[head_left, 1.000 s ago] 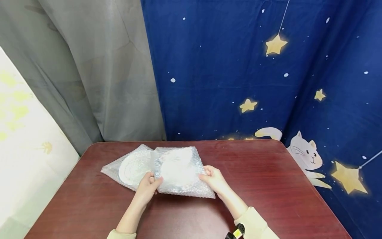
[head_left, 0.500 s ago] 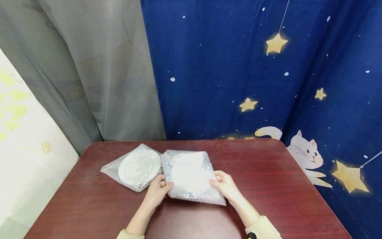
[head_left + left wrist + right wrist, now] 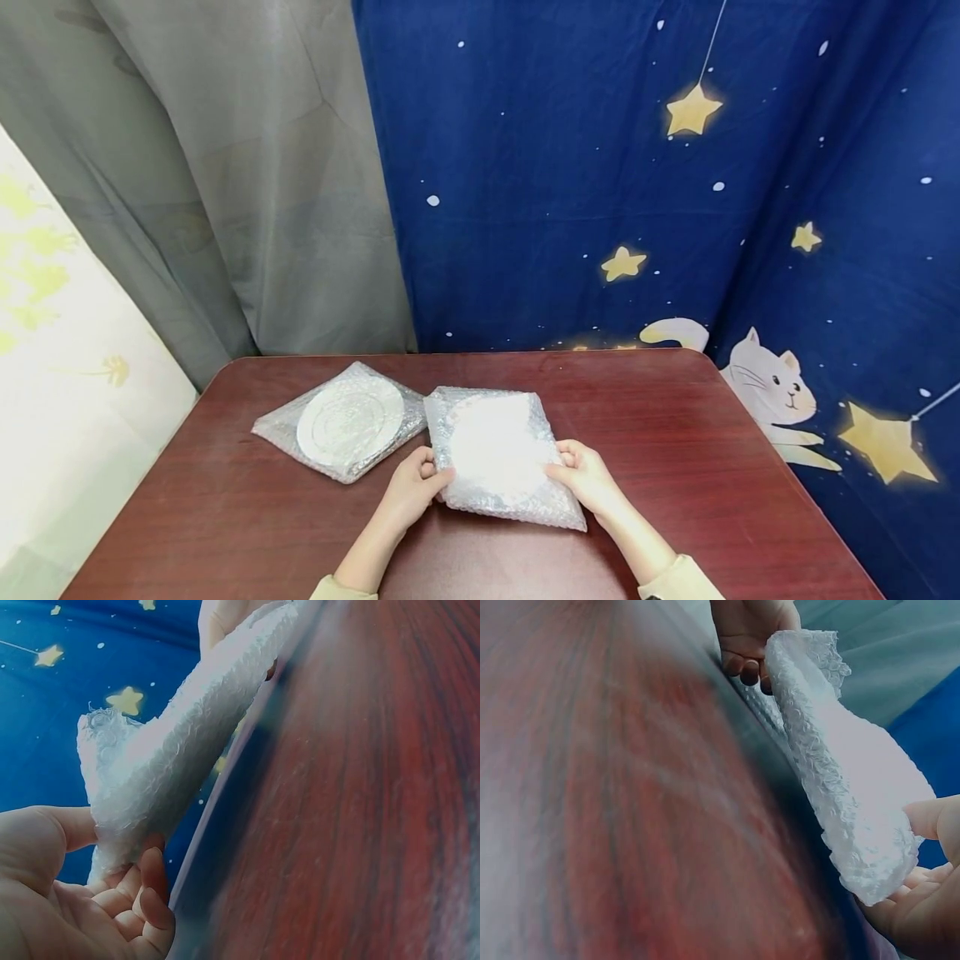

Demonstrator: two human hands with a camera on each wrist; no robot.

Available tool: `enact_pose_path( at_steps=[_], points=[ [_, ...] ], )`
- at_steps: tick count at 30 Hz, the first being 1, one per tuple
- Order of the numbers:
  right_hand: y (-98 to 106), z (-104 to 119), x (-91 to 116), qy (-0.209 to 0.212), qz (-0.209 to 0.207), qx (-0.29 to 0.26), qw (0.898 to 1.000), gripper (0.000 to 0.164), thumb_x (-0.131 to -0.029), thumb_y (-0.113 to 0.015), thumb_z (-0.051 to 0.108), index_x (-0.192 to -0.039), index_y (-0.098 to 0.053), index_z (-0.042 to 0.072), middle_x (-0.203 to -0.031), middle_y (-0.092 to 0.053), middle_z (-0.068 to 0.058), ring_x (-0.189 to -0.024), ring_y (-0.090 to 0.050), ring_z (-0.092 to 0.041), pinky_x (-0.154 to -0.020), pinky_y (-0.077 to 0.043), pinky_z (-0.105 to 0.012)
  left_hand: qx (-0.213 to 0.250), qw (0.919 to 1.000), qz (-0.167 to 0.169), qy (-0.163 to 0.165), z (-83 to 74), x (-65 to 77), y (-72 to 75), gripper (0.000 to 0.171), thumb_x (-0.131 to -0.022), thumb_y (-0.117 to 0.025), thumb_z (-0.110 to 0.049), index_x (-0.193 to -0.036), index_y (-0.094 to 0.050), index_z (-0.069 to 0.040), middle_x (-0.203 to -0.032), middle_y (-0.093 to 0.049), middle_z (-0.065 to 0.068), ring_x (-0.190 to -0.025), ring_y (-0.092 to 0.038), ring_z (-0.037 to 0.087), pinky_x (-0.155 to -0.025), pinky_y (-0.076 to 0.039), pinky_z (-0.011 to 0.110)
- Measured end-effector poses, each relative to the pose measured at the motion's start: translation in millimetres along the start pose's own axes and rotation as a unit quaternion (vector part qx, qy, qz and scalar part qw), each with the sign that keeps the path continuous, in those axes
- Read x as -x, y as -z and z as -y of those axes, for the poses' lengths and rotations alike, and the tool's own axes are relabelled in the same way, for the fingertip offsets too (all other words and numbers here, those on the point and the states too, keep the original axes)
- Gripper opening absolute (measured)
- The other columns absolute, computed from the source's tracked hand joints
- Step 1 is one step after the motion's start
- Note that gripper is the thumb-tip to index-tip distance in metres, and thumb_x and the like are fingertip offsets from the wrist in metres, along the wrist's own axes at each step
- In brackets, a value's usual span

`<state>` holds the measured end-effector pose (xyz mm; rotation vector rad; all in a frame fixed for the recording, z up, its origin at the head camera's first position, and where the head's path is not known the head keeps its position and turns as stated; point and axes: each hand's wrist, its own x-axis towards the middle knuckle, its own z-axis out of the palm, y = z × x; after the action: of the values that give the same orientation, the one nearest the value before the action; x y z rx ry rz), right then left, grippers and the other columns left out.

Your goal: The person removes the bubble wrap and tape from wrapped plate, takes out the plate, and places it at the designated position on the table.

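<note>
While two pale sleeves (image 3: 342, 589) reached in from the near edge, the left hand (image 3: 408, 487) and the right hand (image 3: 588, 477) gripped a bubble-wrapped package (image 3: 498, 450) from opposite sides. Each pinched it, thumb on top and fingers curled beneath. It was held in front of the person, near the middle of the table (image 3: 675, 433), and the left wrist view showed a strip of blue between its underside and the reddish-brown top. Glare washed out most of its upper face, so its contents could not be told.

Farther left, a second wrapped packet (image 3: 277, 426) lay flat on the wood, a round, pale, ringed disc (image 3: 350, 421) showing through the plastic. Its right corner met the held package's left edge in the head view; whether they touched was unclear.

Beyond the far edge hung a grey curtain (image 3: 300, 208) and a blue curtain (image 3: 540, 167) printed with yellow stars (image 3: 693, 110) and a white cat (image 3: 768, 383).
</note>
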<state>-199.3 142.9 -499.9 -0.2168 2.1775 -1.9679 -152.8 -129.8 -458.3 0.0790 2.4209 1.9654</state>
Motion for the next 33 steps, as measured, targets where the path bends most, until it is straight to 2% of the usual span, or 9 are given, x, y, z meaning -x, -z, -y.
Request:
enact_pose_path(
  at_steps=[3, 8, 11, 17, 23, 30, 33],
  points=[
    [4, -3, 2, -0.001, -0.002, 0.007, 1.0, 0.037, -0.086, -0.062, -0.001, -0.118, -0.048, -0.016, -0.098, -0.067, -0.021, -0.077, -0.064, -0.02, -0.065, -0.054, -0.031, 0.0, 1.0, 0.007, -0.003, 6.0, -2.9, -4.1, 0.014, -0.086, -0.063, 0.003, -0.091, -0.051, 0.008, -0.058, -0.053, 0.006, -0.052, -0.049, 0.018, -0.047, -0.037, 0.02],
    [10, -6, 8, -0.001, -0.011, 0.021, 1.0, 0.035, -0.085, -0.064, -0.002, -0.114, -0.05, -0.016, -0.096, -0.067, -0.02, -0.077, -0.064, -0.02, -0.065, -0.053, -0.03, -0.003, 0.9999, 0.012, -0.005, 34.3, -14.6, -12.0, 0.016, -0.086, -0.064, -0.001, -0.094, -0.052, 0.007, -0.059, -0.053, 0.002, -0.053, -0.051, 0.015, -0.049, -0.04, 0.022],
    [13, -7, 10, 0.0, -0.018, 0.033, 0.999, 0.035, -0.084, -0.065, -0.002, -0.113, -0.051, -0.015, -0.094, -0.067, -0.019, -0.078, -0.063, -0.02, -0.066, -0.052, -0.029, -0.007, 0.9998, 0.016, -0.005, 44.0, -17.9, -14.7, 0.018, -0.087, -0.066, -0.005, -0.096, -0.053, 0.005, -0.059, -0.053, 0.0, -0.052, -0.051, 0.014, -0.046, -0.04, 0.022],
    [17, -9, 12, -0.003, -0.049, 0.078, 0.996, 0.032, -0.082, -0.069, 0.002, -0.108, -0.057, -0.011, -0.089, -0.068, -0.015, -0.076, -0.062, -0.018, -0.069, -0.05, -0.029, -0.013, 0.9996, 0.023, -0.006, 46.4, -18.7, -17.3, 0.022, -0.087, -0.067, -0.009, -0.099, -0.053, 0.004, -0.057, -0.053, 0.0, -0.05, -0.052, 0.015, -0.04, -0.041, 0.024],
    [20, -10, 12, -0.007, -0.079, 0.138, 0.987, 0.025, -0.077, -0.075, 0.004, -0.098, -0.063, -0.005, -0.083, -0.066, -0.009, -0.077, -0.059, -0.017, -0.069, -0.048, -0.031, -0.012, 0.9993, 0.033, -0.012, 48.4, -21.3, -18.4, 0.023, -0.086, -0.066, -0.006, -0.1, -0.053, 0.007, -0.056, -0.053, 0.0, -0.043, -0.048, 0.014, -0.039, -0.044, 0.025],
    [26, -12, 10, -0.007, -0.057, 0.134, 0.989, 0.023, -0.078, -0.074, 0.005, -0.095, -0.062, -0.005, -0.069, -0.061, -0.004, -0.058, -0.052, -0.013, -0.049, -0.044, -0.025, -0.022, 0.9989, 0.04, -0.013, 49.4, -25.8, -19.8, 0.025, -0.086, -0.066, -0.006, -0.102, -0.054, 0.008, -0.055, -0.052, 0.0, -0.04, -0.049, 0.013, -0.04, -0.046, 0.028],
    [28, -14, 9, -0.007, -0.046, 0.128, 0.991, 0.022, -0.078, -0.073, 0.005, -0.094, -0.061, -0.006, -0.066, -0.06, -0.004, -0.053, -0.05, -0.012, -0.046, -0.044, -0.024, -0.029, 0.9987, 0.041, -0.01, 49.7, -28.1, -20.5, 0.025, -0.086, -0.066, -0.006, -0.101, -0.054, 0.008, -0.055, -0.052, 0.0, -0.039, -0.051, 0.013, -0.04, -0.047, 0.029]
  ],
)
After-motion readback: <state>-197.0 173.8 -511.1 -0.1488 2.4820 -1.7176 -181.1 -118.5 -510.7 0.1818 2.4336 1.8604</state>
